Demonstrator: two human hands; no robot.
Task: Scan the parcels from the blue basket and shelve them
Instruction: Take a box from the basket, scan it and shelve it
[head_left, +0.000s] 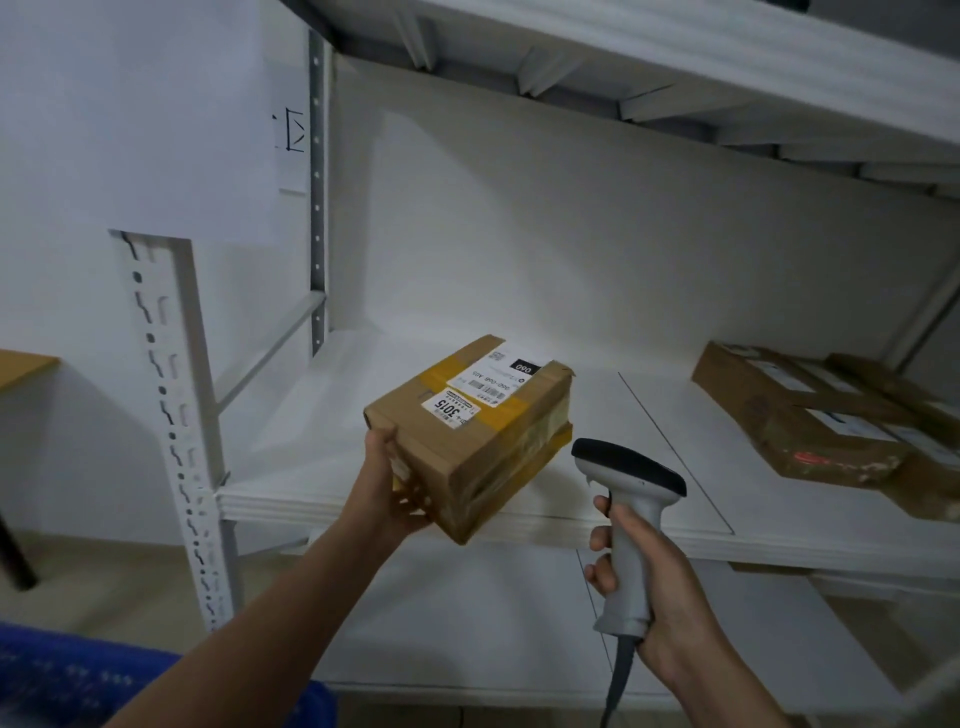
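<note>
A white shelf board (649, 415) sits in a white metal rack whose slotted upright (176, 415) stands at the left, against a plain white wall and under another white shelf (675, 57). Two flat brown parcels (810, 421) lie at the board's right end, and a blue basket (78, 675) shows at the lower left. The left hand (389, 488) grips the near end of a brown cardboard box (467, 415), its fingers curled under. The box is over the board's front edge, its near corner overhanging; whether it touches the board cannot be told. It is banded with yellow tape and carries white labels reading "3015" and "060". The right hand (654, 587) is wrapped round the handle of a grey, black-headed scanner (628, 509), just right of the box.
</note>
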